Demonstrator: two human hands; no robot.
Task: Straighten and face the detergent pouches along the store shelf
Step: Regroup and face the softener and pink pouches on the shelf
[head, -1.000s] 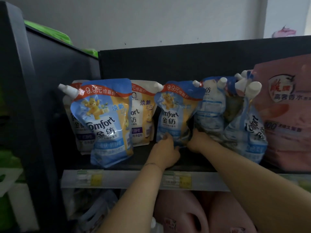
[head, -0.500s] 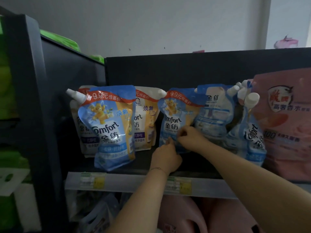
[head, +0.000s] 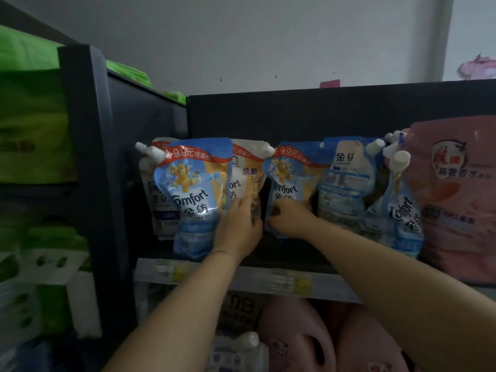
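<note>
Several blue and yellow Comfort pouches stand in a row on the dark shelf (head: pixel 292 260). My right hand (head: pixel 291 220) grips the lower front of the middle blue pouch (head: pixel 291 181), which faces me. My left hand (head: pixel 239 224) has its fingers spread on the lower part of the yellow-white pouch (head: pixel 248 178), behind the front left blue pouch (head: pixel 193 194). Right of the middle pouch a pouch (head: pixel 346 183) shows its back label. Beyond it a blue pouch (head: pixel 402 218) stands turned sideways and leaning, cap up.
A large pink pouch (head: pixel 459 194) fills the shelf's right end. The dark side panel (head: pixel 88 157) bounds the left, with green packs (head: pixel 32 124) beyond. Price tags (head: pixel 291 281) line the shelf's front lip. Pink jugs (head: pixel 295 339) sit on the shelf below.
My left hand moved left and up from the middle pouch's base onto the yellow-white pouch. My right hand slid left, from the pouch base to the middle pouch's front.
</note>
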